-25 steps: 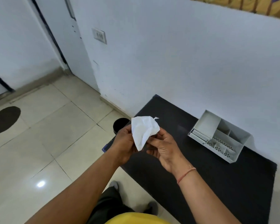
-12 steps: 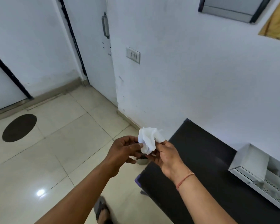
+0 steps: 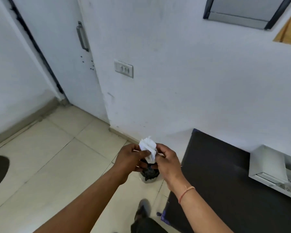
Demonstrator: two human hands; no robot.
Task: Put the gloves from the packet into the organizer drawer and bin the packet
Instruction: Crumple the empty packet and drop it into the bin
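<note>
Black tabletop (image 3: 225, 174) with white plastic organizer (image 3: 274, 172) has slid rightward; small dark-lined bin (image 3: 149, 175) now sits below my left hand (image 3: 130, 158) and right hand (image 3: 168, 163), fingers pinching crumpled white packet (image 3: 148, 149), ready to drop.

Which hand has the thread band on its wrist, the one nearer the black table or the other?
The right hand, the one nearer the black table, has the orange thread band. The left hand has a bare wrist. Both pinch the white packet.

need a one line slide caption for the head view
Both hands, left and right, crumple the white packet above the small floor bin, beside the black table.
</note>
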